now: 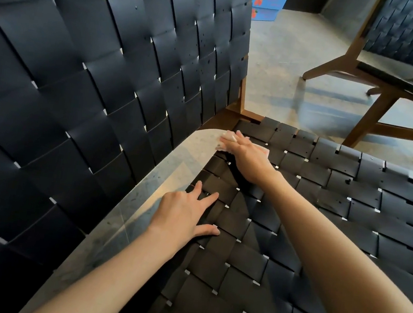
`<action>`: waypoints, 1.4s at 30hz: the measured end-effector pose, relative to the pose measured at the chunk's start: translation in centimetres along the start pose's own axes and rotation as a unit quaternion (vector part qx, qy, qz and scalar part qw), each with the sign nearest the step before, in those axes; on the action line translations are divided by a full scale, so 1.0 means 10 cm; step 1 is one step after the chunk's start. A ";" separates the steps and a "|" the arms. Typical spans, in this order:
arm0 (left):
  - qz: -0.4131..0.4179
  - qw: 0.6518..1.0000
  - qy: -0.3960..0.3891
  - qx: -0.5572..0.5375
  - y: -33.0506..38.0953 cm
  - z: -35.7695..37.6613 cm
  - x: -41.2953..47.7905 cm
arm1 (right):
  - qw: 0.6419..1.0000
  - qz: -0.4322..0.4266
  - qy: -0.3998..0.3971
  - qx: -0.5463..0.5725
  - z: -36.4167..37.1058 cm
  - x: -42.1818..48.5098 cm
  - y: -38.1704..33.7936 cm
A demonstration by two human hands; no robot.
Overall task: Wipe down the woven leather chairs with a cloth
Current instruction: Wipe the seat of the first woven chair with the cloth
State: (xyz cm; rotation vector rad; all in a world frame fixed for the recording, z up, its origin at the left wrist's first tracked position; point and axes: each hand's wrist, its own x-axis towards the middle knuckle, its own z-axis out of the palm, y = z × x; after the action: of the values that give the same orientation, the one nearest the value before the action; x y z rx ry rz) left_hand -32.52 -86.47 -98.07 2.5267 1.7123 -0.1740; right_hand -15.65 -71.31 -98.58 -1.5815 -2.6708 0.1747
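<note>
Right grip (246, 156): lies palm-down on top of the cloth (225, 140), pressing it onto the seat; the back of the hand hides the fingers, so cannot tell whether they curl round it. Cloth pale, bunched, showing on both sides of the hand, at the seat's (323, 225) rear corner next to the wooden frame (242, 100). Left grip (186, 214): empty, flat, fingers spread and straight, resting on the black woven straps at the seat's rear edge, nearer the camera, apart from the cloth. Backrest (105, 75) of the same black weave rises on the left; grey floor (141, 200) shows in the gap between it and the seat. Second woven chair (397, 77) stands upper right, well apart. Blue boxes (268, 3) stacked beyond the backrest.
</note>
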 end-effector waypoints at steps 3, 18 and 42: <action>-0.002 1.000 -0.004 -0.006 -0.01 0.00 0.01 | 0.997 0.066 0.035 0.031 0.07 0.13 -0.04; 0.005 1.000 -0.020 -0.008 -0.02 -0.03 0.03 | 0.993 0.101 0.062 0.019 0.06 -0.07 0.16; 0.004 1.000 -0.005 -0.002 -0.02 0.00 0.03 | 0.988 0.064 0.130 0.048 -0.49 -0.66 0.26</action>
State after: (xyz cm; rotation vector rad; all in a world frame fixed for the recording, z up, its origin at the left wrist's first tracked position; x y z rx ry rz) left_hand -32.60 -86.07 -98.16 2.5242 1.6967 -0.1825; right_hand -9.83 -75.45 -93.80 -1.6208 -2.3338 0.0911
